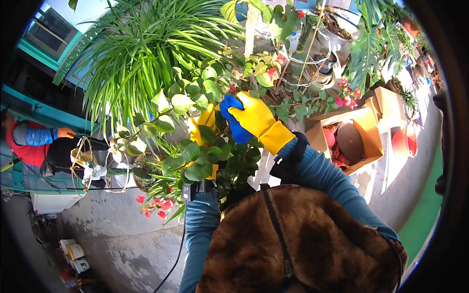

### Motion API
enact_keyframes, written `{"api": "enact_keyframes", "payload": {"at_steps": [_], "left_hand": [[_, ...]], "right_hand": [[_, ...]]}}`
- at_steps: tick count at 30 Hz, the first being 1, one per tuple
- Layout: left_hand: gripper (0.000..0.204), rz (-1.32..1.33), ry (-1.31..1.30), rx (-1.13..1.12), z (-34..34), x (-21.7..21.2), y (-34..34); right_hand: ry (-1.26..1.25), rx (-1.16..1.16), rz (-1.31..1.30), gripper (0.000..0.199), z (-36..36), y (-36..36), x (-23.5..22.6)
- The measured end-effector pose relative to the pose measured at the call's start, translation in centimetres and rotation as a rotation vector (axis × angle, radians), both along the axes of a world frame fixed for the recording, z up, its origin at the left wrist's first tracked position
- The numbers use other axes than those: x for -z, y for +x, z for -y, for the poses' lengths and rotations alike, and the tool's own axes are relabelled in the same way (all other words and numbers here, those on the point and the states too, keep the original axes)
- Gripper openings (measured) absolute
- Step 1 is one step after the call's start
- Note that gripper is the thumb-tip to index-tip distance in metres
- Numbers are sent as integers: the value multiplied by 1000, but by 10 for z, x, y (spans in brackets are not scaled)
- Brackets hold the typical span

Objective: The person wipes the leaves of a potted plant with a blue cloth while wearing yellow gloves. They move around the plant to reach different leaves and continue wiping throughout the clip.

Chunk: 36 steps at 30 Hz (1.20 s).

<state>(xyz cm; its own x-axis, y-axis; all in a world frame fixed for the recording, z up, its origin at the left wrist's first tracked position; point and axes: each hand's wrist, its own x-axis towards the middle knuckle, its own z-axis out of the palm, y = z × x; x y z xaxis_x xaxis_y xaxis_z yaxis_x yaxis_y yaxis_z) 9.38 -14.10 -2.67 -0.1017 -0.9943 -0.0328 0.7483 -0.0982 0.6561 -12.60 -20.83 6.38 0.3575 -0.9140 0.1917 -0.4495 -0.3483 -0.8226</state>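
My right hand [259, 119], in a yellow rubber glove, grips a bunched blue cloth [236, 121] among the leaves of a potted shrub. Beside the cloth, my left hand [206, 117] wears a matching glove. Its fingers look curled, but green leaves [191, 151] cover most of that hand, and what it holds is hidden. The shrub's rounded leaves [181, 104] spread left of my hands, and red-pink blossoms [271, 72] show just beyond them.
A bushy spider plant [156, 53] stands at the far left. To my right, an open cardboard box [369, 129] holds reddish pots, with another round pot [404, 141] next to it. A white bucket planter [337, 41] stands behind. At left, a person in red [29, 141] works beside hanging pots.
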Motion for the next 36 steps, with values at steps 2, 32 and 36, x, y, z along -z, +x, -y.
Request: {"api": "enact_keyframes", "payload": {"at_steps": [2, 32, 36], "left_hand": [[76, 129, 74, -92, -5, 4, 4], [38, 1903, -161, -369, 1, 59, -14], [38, 1877, -177, -350, 5, 67, -14]], "right_hand": [[48, -8, 90, 36, 6, -16, 0], [-50, -162, -137, 34, 21, -21, 17], [-57, -164, -215, 35, 11, -1, 24]]}}
